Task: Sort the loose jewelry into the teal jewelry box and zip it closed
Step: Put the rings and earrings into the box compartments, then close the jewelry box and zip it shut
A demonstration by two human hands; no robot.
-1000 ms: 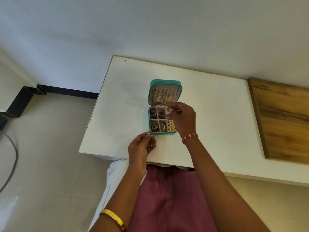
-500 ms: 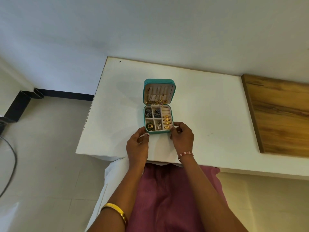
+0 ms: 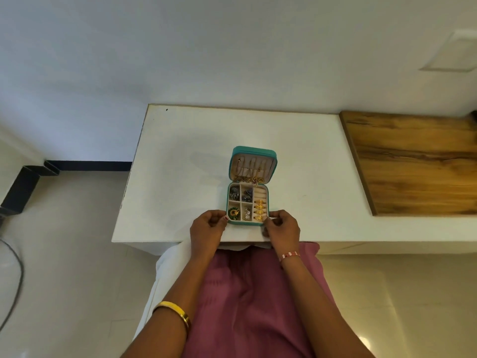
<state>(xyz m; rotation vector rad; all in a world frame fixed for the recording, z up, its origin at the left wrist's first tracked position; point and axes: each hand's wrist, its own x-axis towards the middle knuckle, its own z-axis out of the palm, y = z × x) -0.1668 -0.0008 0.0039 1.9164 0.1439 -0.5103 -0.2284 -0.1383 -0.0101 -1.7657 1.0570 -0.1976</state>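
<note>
The teal jewelry box (image 3: pixel 254 151) stands open on the white table (image 3: pixel 180 177), its lid upright at the far side. Gold chains (image 3: pixel 248 179) hang inside the lid. The small compartments hold dark earrings (image 3: pixel 234 193), a green and gold piece (image 3: pixel 233 212) and silver pieces. Gold rings (image 3: pixel 260 210) sit in the ring rolls on the right. My left hand (image 3: pixel 207 229) pinches the box's near left corner. My right hand (image 3: pixel 282 228) pinches the near right corner.
A wooden board (image 3: pixel 413 164) lies on the table's right part. The table's near edge runs just under my hands. A black cable (image 3: pixel 15 275) lies on the tiled floor at the left. The wall stands behind the table.
My right hand left the box's inside and came down to the near right corner. My left hand moved up to the near left corner. The box looks to sit a little nearer to me.
</note>
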